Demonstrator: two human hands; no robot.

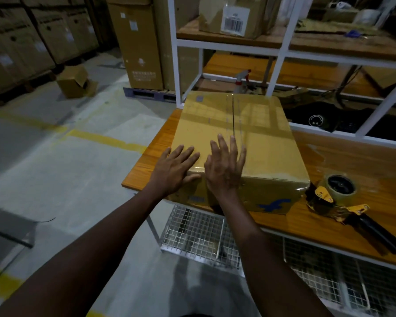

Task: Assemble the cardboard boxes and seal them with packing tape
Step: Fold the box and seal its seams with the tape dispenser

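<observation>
A closed brown cardboard box (263, 138) rests on the wooden table (343, 156), its top flaps meeting at a centre seam covered by clear tape. A blue logo marks its near side. My left hand (176, 169) lies flat on the box's near left top edge, fingers spread. My right hand (225, 165) lies flat beside it over the near end of the seam, fingers apart. Neither hand holds anything. A tape dispenser (343, 202) with a roll of clear tape, yellow brackets and a black handle lies on the table right of the box.
A white metal shelf frame (281, 49) rises behind the box, holding a labelled parcel (233, 17) and a spray bottle (241, 80). Wire mesh baskets (197, 234) hang under the table. Stacked cartons (137, 42) and a small open box (74, 82) stand on the floor at left.
</observation>
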